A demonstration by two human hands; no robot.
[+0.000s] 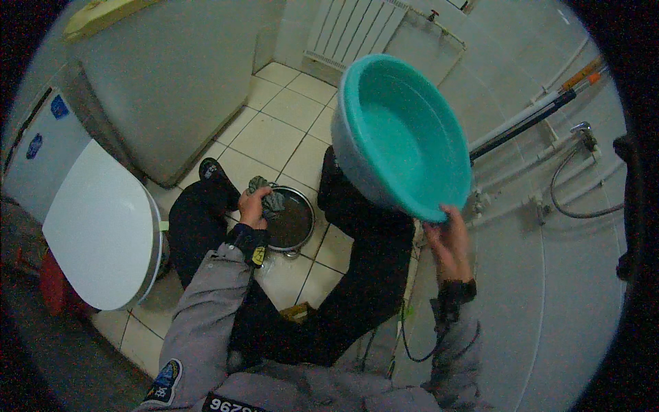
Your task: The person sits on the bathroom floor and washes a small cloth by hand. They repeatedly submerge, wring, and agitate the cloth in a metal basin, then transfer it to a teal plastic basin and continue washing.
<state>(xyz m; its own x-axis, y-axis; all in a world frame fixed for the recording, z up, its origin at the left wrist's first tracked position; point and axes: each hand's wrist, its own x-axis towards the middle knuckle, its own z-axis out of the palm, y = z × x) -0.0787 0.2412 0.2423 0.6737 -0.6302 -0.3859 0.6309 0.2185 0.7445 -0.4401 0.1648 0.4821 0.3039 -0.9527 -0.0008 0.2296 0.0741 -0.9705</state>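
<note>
My left hand [252, 207] is closed around a crumpled grey-green cloth [273, 202]. It hangs over the left rim of a round metal pot [312, 221] that stands on the floor between my feet, with dark, murky contents. On my right, a large plastic basin [406, 139], turquoise inside and pale outside, is tilted up above my knee. My right hand [449, 244] grips its near lower rim, fingertips over the edge. The basin's inside shows no objects.
A toilet with a closed white lid [103, 232] stands at the left. Pipes and a flexible hose [556, 193] run along the right wall, where long poles [525, 121] lean. At the back are a white radiator [355, 31] and a red-handled tap [433, 15]. Cream tiles [273, 129] cover the floor.
</note>
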